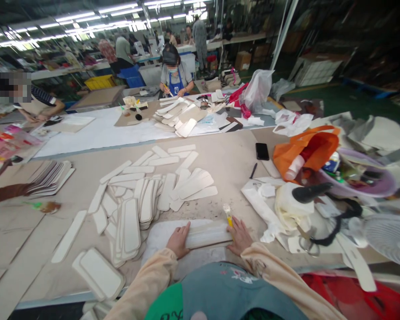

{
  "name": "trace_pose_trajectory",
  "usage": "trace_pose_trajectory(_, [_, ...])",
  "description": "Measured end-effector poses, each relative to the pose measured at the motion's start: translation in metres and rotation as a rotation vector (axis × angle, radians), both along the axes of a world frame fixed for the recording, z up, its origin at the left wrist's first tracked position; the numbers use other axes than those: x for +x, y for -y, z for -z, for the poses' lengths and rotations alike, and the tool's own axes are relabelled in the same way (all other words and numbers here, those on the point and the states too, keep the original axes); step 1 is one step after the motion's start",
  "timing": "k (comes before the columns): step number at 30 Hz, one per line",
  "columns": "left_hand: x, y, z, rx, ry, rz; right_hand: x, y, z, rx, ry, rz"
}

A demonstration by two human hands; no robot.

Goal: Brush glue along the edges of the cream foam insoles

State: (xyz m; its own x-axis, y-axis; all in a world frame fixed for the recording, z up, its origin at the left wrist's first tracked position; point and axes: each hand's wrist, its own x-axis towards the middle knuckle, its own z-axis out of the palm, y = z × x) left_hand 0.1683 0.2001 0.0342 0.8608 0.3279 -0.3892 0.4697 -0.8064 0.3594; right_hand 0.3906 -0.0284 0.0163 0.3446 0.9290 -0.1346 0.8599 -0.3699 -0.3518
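Note:
A long pale strip lies crosswise on a white sheet right in front of me. My left hand grips the strip's left end, thumb and fingers closed at its edge. At the right end, my right hand touches the strip and has its fingers closed around a brush with a yellow handle. The bristles point away from me and look coated with something whitish. Beyond the sheet, many rounded off-white pieces lie in overlapping heaps.
To the right are a white container with a black top, scissors, an orange bag and a purple basin. A phone and a pen lie farther back. Stacked panels sit left. A co-worker sits opposite.

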Motion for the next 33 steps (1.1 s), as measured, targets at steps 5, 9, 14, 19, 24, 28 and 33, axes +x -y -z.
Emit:
trace_pose_trajectory(5, [0.002, -0.002, -0.001, 0.010, 0.015, -0.019, 0.008, -0.010, 0.006, 0.046, 0.043, 0.015])
trace_pose_trajectory(9, [0.003, 0.000, -0.001, 0.021, 0.020, -0.043, 0.010, -0.013, 0.009, 0.078, 0.062, 0.025])
trace_pose_trajectory(14, [0.001, 0.001, -0.005, 0.024, 0.012, -0.073, 0.010, -0.006, 0.008, 0.079, 0.046, 0.037])
trace_pose_trajectory(19, [0.001, -0.020, -0.021, -0.004, 0.075, -0.126, 0.014, 0.023, 0.012, 0.206, 0.043, 0.024])
trace_pose_trajectory(24, [0.033, -0.068, -0.038, 0.188, 0.216, -0.215, 0.009, 0.050, 0.014, 0.398, 0.090, 0.057])
trace_pose_trajectory(28, [0.078, -0.103, -0.038, 0.237, 0.188, -0.202, 0.001, 0.054, 0.005, 0.449, 0.099, 0.045])
trace_pose_trajectory(33, [0.119, -0.123, -0.027, 0.253, 0.111, -0.154, 0.002, 0.051, -0.007, 0.449, 0.112, 0.066])
